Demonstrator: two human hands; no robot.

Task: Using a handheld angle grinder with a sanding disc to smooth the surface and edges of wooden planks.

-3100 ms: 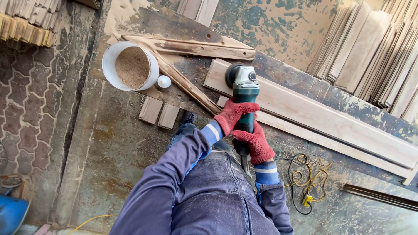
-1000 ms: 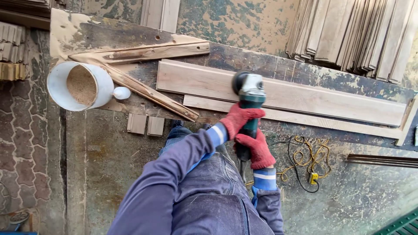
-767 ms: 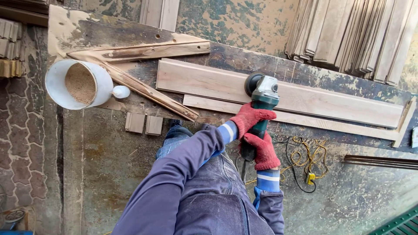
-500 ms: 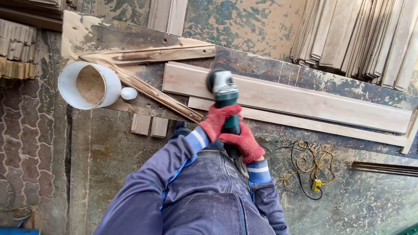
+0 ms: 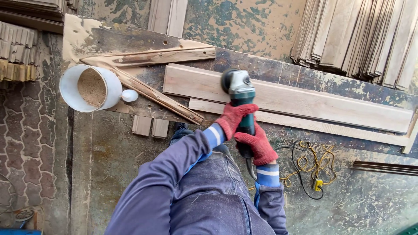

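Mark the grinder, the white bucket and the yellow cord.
grinder point(image 5: 238, 82), head view, on its grey head.
white bucket point(image 5: 114, 85), head view, on its outer wall.
yellow cord point(image 5: 310, 165), head view, on the tangled coil.

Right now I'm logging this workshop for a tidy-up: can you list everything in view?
sander: one, green and grey, on the wide board, in both hands
wide board: one, pale wood, on the bench
narrow strip: one, pale, in front of the board
bucket: one, white, full of sawdust, bench's left end
knob: one, white, beside the bucket
rough slats: two, crossed near the bucket
small blocks: two, below the bench edge
board stack: many, leaning top right
cord: yellow and black, on the floor
left hand: red glove, grip on the sander's body
right hand: red glove, grip on its tail
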